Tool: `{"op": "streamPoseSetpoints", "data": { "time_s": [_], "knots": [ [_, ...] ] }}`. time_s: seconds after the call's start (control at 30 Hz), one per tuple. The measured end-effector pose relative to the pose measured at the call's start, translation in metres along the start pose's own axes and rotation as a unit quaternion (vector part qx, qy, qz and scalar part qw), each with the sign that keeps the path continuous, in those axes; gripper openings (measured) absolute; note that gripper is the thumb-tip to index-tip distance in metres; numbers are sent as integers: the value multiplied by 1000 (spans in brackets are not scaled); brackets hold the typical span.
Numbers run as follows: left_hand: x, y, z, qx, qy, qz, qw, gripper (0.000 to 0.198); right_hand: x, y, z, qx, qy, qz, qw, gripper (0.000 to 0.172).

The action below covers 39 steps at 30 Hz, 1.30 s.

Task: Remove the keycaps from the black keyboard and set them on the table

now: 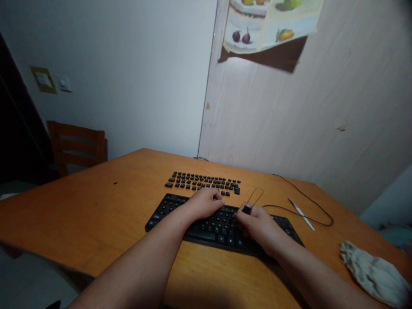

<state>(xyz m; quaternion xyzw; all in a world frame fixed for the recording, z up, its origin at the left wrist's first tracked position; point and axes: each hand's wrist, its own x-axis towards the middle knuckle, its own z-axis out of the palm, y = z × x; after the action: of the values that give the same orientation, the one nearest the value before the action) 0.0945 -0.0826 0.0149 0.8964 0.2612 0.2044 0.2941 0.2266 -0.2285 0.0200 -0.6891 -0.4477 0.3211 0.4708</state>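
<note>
A black keyboard (pixel 206 235) lies on the wooden table, many of its key positions bared of caps. My left hand (pixel 207 201) rests over its back edge, fingers curled in and closed; whatever they may hold is hidden. Above the keyboard's right half, my right hand (pixel 254 219) is closed around a wire keycap puller (pixel 247 209). Its black grip sits between thumb and fingers, and a thin wire loop sticks up and away from me. Behind the keyboard, removed black keycaps (pixel 199 180) are laid out in rows, partly covered by my left hand.
A dark cable (pixel 322 224) curves across the table's right side, beside a white pen-like tool (pixel 301 214). A crumpled pale cloth (pixel 373 270) lies at the right edge. One small dark piece (pixel 115 183) sits far left. A wooden chair (pixel 79 146) stands beyond the table.
</note>
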Motion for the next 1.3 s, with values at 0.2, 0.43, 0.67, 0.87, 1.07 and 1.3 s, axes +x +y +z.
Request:
{"op": "streamPoseSetpoints", "data": {
  "time_s": [0.2, 0.43, 0.67, 0.87, 1.07, 1.3],
  "knots": [
    [-1, 10, 0, -26, 12, -20, 999, 18, 5, -1, -11, 64, 71, -1, 995, 16],
    [-8, 28, 10, -240, -78, 35, 967, 33, 2, -4, -6, 89, 105, -81, 987, 25],
    [-8, 30, 13, -271, -71, 41, 959, 20, 0, -3, -4, 8, 111, -162, 981, 24],
    [-6, 26, 14, -331, -66, 9, 941, 33, 0, 2, -9, -61, 147, -259, 953, 27],
    [-6, 25, 14, -388, -70, -4, 919, 48, 7, 7, -15, -208, 126, -376, 894, 25],
    [-5, 25, 14, -430, -48, -31, 901, 56, 0, -1, -19, -387, 106, -361, 842, 22]
  ]
}}
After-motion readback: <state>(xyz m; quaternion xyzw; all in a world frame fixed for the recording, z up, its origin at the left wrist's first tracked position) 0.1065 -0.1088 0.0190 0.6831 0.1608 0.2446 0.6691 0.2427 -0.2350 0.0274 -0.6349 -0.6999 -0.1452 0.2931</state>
